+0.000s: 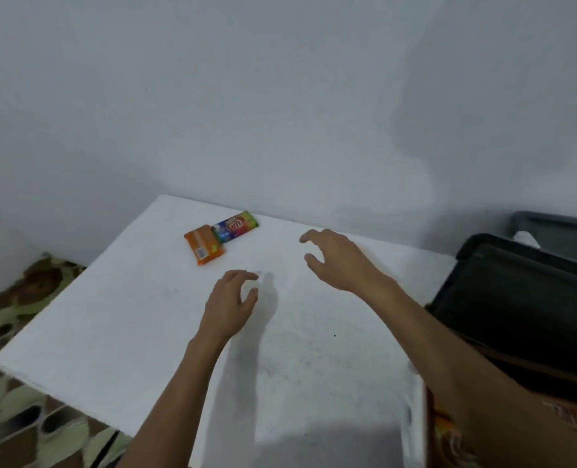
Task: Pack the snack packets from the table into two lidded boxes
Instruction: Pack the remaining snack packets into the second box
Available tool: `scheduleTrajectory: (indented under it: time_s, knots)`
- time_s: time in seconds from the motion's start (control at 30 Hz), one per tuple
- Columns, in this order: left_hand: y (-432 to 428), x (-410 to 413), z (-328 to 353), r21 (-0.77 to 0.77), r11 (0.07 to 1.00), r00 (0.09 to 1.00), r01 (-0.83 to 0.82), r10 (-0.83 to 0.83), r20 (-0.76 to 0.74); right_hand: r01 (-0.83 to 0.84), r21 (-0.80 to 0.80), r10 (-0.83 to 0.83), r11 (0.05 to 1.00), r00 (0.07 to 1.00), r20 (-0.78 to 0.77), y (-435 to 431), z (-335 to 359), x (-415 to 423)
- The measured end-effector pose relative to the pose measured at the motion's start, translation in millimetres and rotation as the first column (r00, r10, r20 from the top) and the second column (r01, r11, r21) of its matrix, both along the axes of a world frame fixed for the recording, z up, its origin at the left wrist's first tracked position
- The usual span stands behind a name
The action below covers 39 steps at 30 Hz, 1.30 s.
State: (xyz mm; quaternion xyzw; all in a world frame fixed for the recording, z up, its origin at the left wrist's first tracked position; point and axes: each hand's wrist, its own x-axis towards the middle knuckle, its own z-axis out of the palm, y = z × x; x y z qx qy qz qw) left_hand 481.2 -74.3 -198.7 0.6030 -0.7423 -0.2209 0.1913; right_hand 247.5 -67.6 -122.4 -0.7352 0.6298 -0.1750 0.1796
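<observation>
Two snack packets lie touching at the far left of the white table [128, 315]: an orange packet [203, 245] and a multicoloured packet [236, 226] whose end overlaps it. My left hand [230, 304] hovers over the table's middle, fingers curled apart and empty, a short way near-right of the orange packet. My right hand [336, 256] reaches forward to the right of the packets, fingers spread, holding nothing. A dark lidded box [516, 298] stands at the table's right side. A second grey box [557, 228] shows behind it.
A pale wall rises right behind the table. A patterned green and brown floor covering [17, 298] lies to the left and below the table's edge. An orange printed carton [449, 434] shows at the lower right under my right arm.
</observation>
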Motion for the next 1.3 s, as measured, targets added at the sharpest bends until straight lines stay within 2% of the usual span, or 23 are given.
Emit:
scheduleTrajectory:
  time_s: [0.27, 0.47, 0.6, 0.7, 0.77, 0.83, 0.97, 1.13, 1.2, 1.3]
  knots:
    - [-122, 79, -17, 0.109, 0.93, 0.935, -0.35, 0.339, 0.107, -0.164, 0.128, 0.182, 0.978, 0.973, -0.14, -167, -50, 95]
    - [-164, 76, -32, 0.09, 0.888, 0.892, -0.451, 0.446, 0.067, -0.278, 0.279, 0.339, 0.919, 0.919, -0.202, -244, -80, 129]
    - [-175, 67, -30, 0.111, 0.866, 0.872, -0.488, 0.48, 0.091, -0.29, 0.22, 0.343, 0.931, 0.903, -0.259, -252, -86, 131]
    - [-174, 65, -25, 0.152, 0.883, 0.893, -0.445, 0.425, 0.145, -0.248, 0.195, 0.297, 0.949, 0.908, -0.295, -239, -88, 121]
    - [-169, 65, -21, 0.183, 0.89, 0.904, -0.417, 0.385, 0.188, -0.205, 0.225, 0.258, 0.953, 0.935, -0.243, -222, -85, 108]
    - [-158, 65, -17, 0.214, 0.89, 0.914, -0.402, 0.375, 0.156, -0.173, 0.236, 0.209, 0.956, 0.968, -0.137, -199, -78, 95]
    - [-122, 53, 1, 0.191, 0.927, 0.936, -0.323, 0.343, -0.08, -0.089, 0.197, 0.056, 0.976, 0.984, 0.167, -148, -51, 64]
    - [-52, 15, 40, 0.002, 0.982, 0.905, -0.191, 0.177, -0.386, 0.038, 0.133, -0.094, 0.99, 0.887, 0.452, -63, -6, 18]
    - [-20, -5, 51, -0.049, 0.989, 0.862, -0.14, 0.097, -0.498, 0.074, 0.11, -0.123, 0.991, 0.831, 0.542, -22, 10, -5]
    - [32, -40, 68, -0.035, 0.994, 0.762, -0.104, 0.057, -0.645, 0.091, 0.067, -0.113, 0.994, 0.782, 0.612, 47, 29, -43]
